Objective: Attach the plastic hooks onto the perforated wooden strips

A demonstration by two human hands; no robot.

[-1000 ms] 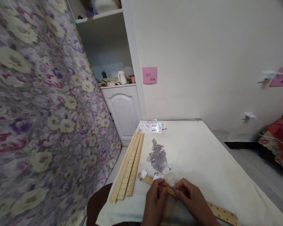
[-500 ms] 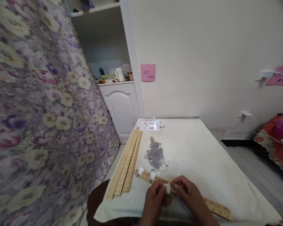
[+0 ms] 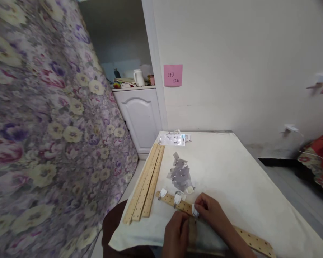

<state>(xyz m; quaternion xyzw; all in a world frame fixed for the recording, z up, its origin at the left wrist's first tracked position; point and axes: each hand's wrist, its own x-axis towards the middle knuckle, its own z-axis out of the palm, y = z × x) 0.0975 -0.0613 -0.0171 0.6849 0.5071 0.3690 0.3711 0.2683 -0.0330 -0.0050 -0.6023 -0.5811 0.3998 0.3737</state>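
Right grip touches one tag (two others sit along one wooden strip).

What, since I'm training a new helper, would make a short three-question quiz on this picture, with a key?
1. Short answer: which hand has its fingertips at the rightmost white tag?

2. Multiple choice: how many long wooden strips lie side by side at the left of the table?
A) Two
B) Three
C) Five

3. True or false: the grey pile lies on top of those strips.

Key:
1. The right hand.
2. B.
3. False; the grey pile lies on the cloth to the right of them.
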